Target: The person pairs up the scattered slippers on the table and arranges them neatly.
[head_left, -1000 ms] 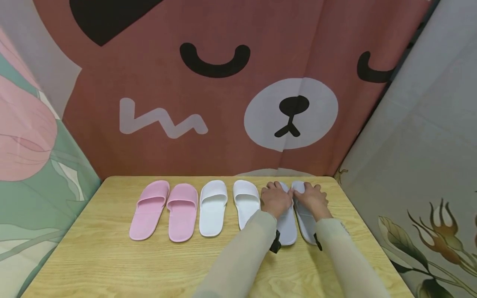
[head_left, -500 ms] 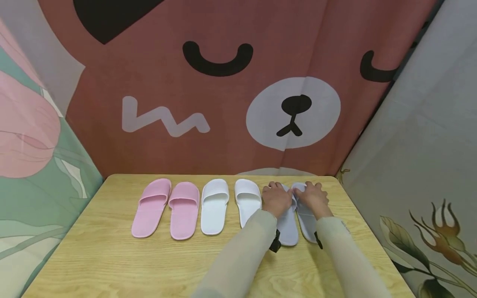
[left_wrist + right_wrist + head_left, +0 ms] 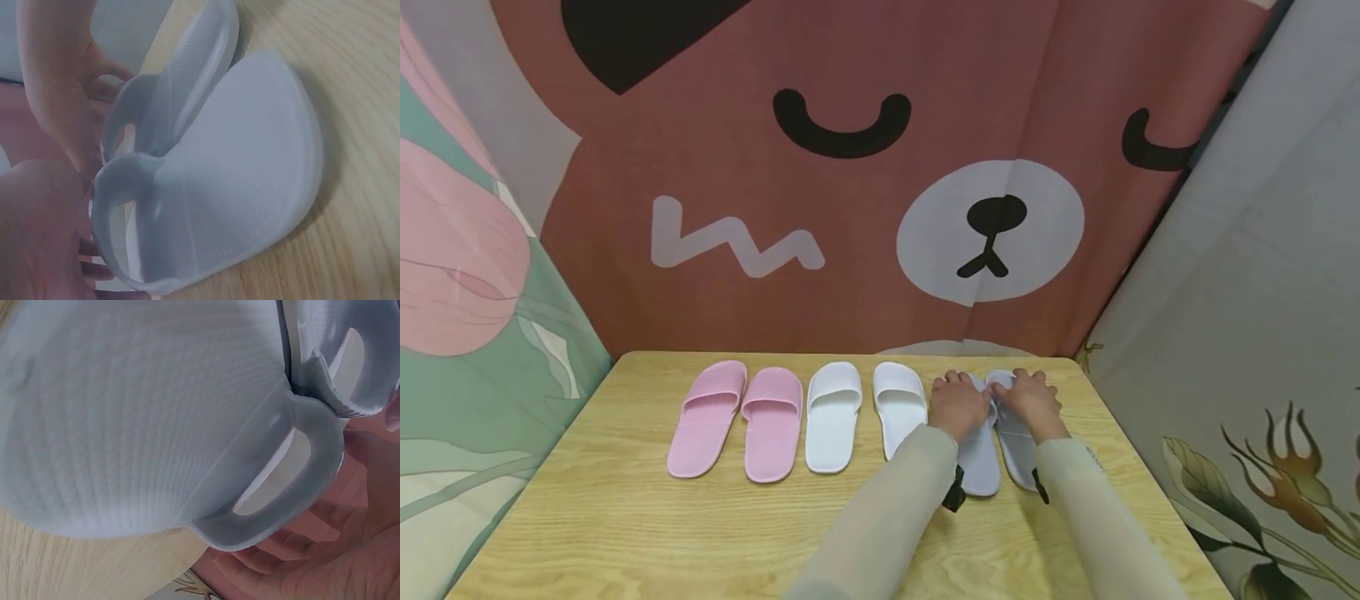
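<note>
In the head view, two grey slippers stand side by side at the right end of a row on the table. My left hand (image 3: pixel 958 407) holds the left grey slipper (image 3: pixel 979 467) from above, across its strap. In the left wrist view, its fingers reach past the edge of that strap (image 3: pixel 125 178). My right hand (image 3: pixel 1030 402) grips the right grey slipper (image 3: pixel 1017 450) the same way. In the right wrist view, thumb and fingers lie on either side of its strap (image 3: pixel 312 487). The slippers' toes are partly hidden by my hands. Their inner edges touch near the straps.
Left of my hands stand a pair of white slippers (image 3: pixel 833 433) and a pair of pink slippers (image 3: pixel 772 442), toes toward the back edge. The wooden table (image 3: pixel 662 533) meets a brown bear-print curtain (image 3: pixel 850 317) behind. A grey printed curtain (image 3: pixel 1247 333) hangs at the right.
The head view has shifted slightly, so the pink and white slippers appear a little further right. Both hands stay on the grey slippers, with no clear movement.
</note>
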`<act>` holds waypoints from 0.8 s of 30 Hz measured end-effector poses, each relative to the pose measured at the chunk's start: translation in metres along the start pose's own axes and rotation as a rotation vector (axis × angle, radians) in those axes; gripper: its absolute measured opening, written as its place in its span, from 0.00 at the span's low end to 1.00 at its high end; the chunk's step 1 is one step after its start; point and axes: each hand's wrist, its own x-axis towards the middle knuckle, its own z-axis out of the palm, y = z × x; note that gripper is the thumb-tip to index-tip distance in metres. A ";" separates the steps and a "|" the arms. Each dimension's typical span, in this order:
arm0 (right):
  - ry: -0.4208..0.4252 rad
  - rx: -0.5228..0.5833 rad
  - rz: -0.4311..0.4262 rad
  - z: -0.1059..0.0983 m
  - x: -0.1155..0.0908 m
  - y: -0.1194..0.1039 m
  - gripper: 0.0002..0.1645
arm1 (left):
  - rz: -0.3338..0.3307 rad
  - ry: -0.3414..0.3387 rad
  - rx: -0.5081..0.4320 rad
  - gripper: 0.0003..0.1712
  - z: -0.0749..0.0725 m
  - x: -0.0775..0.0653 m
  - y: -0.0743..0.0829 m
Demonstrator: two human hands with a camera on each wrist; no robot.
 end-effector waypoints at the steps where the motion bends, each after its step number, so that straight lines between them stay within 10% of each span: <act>1: 0.001 0.001 -0.003 0.000 0.000 0.000 0.46 | -0.002 0.000 -0.002 0.40 0.001 0.000 0.000; 24: -0.008 -0.047 -0.062 0.000 0.003 -0.004 0.40 | 0.080 -0.025 -0.065 0.38 -0.003 0.000 -0.009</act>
